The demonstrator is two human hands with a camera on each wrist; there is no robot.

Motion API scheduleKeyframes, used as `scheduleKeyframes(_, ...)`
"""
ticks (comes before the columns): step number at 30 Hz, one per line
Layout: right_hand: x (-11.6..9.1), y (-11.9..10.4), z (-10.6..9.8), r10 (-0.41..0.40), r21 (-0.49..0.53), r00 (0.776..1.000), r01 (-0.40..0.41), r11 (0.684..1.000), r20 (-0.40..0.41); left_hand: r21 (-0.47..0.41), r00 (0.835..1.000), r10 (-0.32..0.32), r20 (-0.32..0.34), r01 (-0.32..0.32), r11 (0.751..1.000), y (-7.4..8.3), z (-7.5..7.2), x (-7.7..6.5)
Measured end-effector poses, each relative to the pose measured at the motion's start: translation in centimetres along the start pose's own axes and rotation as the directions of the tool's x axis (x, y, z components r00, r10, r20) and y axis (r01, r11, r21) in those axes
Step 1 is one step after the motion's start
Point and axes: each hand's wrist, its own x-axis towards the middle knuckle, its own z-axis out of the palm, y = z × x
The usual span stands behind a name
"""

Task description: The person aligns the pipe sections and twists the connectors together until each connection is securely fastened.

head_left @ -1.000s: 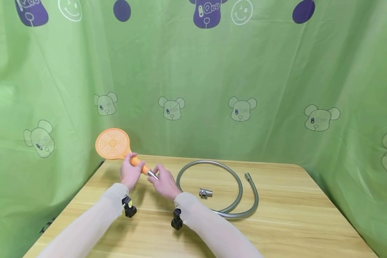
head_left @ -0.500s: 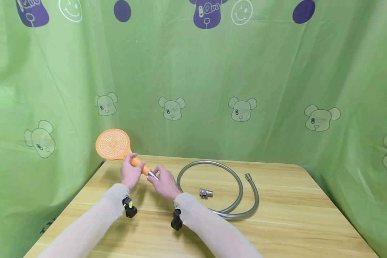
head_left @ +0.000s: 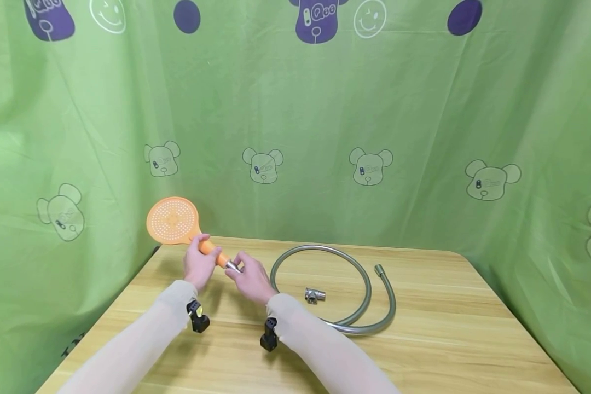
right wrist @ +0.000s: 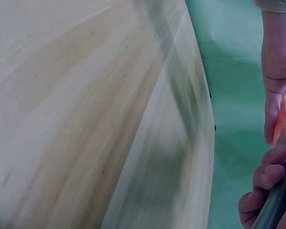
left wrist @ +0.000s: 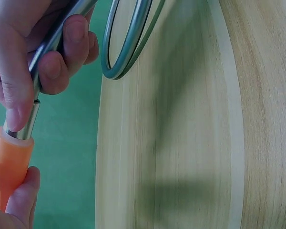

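An orange shower head (head_left: 172, 220), with a round perforated face, is held above the far left of the table. My left hand (head_left: 199, 265) grips its handle; in the left wrist view the left thumb lies along the orange handle (left wrist: 9, 162). At the handle's lower end, my right hand (head_left: 253, 279) pinches the metal end of a grey shower hose (head_left: 359, 329). That metal connector (left wrist: 27, 123) meets the handle's opening in the left wrist view, and the right fingers curl round the hose just behind it. How deeply it is seated is hidden.
A small chrome tee fitting (head_left: 314, 295) lies on the wooden table (head_left: 453, 328) inside the hose's loop. The hose's free end (head_left: 379, 270) points to the back, right of the loop. Green printed curtain (head_left: 315, 109) surrounds the table's back and sides.
Both hands keep their places on the shower head and hose. The right fingers shift very slightly at the metal connector; the rest stays as it was.
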Motion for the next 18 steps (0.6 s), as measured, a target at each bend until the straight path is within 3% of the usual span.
scheduleKeyframes(18, 0.18, 0.09, -0.12, 0.055, 0.109, 0.998, -0.059, 0.992, 0.037, -0.064, 1.0, -0.012, 0.008, 0.012, 0.998, -0.31, 0.25, 0.15)
